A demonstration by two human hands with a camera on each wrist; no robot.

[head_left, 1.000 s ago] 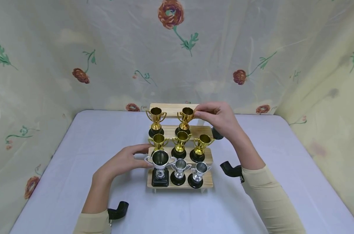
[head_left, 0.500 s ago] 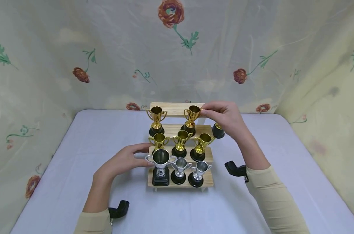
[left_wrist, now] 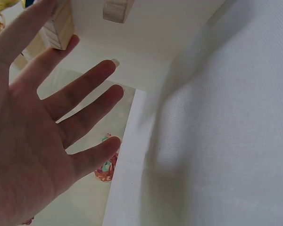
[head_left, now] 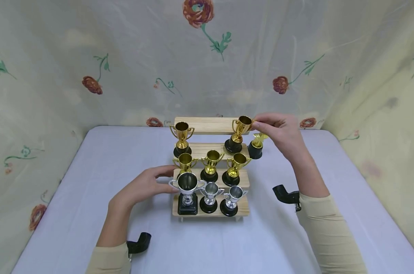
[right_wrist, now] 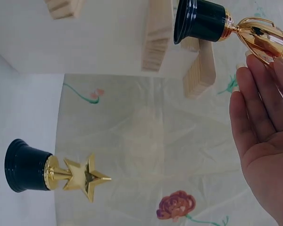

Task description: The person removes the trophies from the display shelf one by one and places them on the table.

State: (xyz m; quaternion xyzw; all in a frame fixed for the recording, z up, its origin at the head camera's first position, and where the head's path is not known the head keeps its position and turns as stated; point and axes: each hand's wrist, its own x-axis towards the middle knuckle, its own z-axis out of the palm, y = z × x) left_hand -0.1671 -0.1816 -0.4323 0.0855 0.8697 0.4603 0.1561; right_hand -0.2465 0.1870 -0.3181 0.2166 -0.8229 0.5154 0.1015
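My right hand (head_left: 282,135) pinches a handle of a gold trophy cup (head_left: 237,137) over the right part of the stepped wooden shelf (head_left: 207,125), on its second board from the back. The cup leans a little to the right. In the right wrist view its black base (right_wrist: 198,21) overlaps the board ends. My left hand (head_left: 147,186) rests at the shelf's left side, fingers spread and mostly straight. Its fingertips touch a board end (left_wrist: 61,28) in the left wrist view. Another gold cup (head_left: 182,133) stands on the left of the same board.
Several gold cups, one a middle cup (head_left: 212,161), stand a step lower. On the front board are a large silver cup (head_left: 187,196) and two small silver cups, one at right (head_left: 232,199). A gold star trophy (head_left: 255,148) stands on the white-covered table (head_left: 124,148), right of the shelf.
My right hand has carried the gold cup rightward along the second board, away from the left gold cup. The star trophy has come into view behind the hand. My left hand stays in place.
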